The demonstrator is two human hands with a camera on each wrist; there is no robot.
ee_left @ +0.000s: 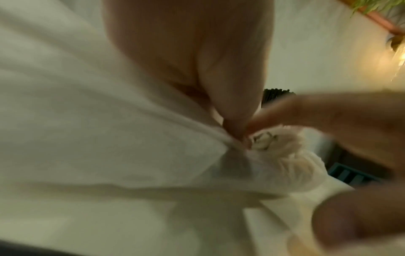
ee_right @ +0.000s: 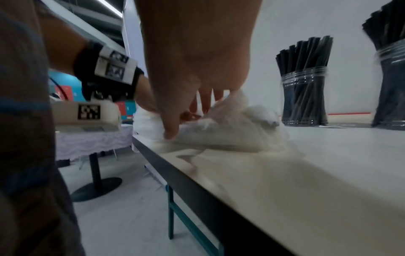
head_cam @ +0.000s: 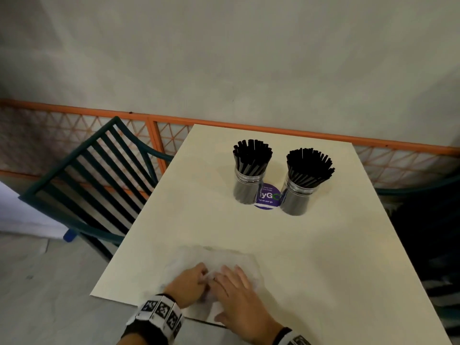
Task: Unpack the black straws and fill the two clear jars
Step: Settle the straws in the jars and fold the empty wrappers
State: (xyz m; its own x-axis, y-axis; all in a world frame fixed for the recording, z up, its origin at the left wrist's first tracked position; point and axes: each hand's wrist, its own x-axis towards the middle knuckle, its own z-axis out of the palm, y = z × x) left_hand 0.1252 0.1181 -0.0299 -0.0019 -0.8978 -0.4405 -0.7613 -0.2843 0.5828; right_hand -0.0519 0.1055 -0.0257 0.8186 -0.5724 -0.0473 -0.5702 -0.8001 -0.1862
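Note:
Two clear jars stand at the far middle of the cream table [head_cam: 311, 250], each packed with upright black straws: the left jar [head_cam: 248, 186] [ee_right: 304, 97] and the right jar [head_cam: 297, 197] [ee_right: 392, 83]. An empty crumpled clear plastic wrapper [head_cam: 231, 257] [ee_left: 287, 155] [ee_right: 232, 133] lies at the near edge. My left hand [head_cam: 202, 275] [ee_left: 237, 136] pinches a bunched part of it. My right hand [head_cam: 219, 278] [ee_right: 186, 119] meets the left one there, thumb and fingers down in the plastic, gripping it.
A round purple sticker [head_cam: 267, 197] lies between the jars. A dark green slatted chair [head_cam: 94, 175] stands left of the table and a dark chair [head_cam: 423, 232] right. An orange lattice fence [head_cam: 154, 135] runs behind. Another table [ee_right: 92, 138] stands off to the side.

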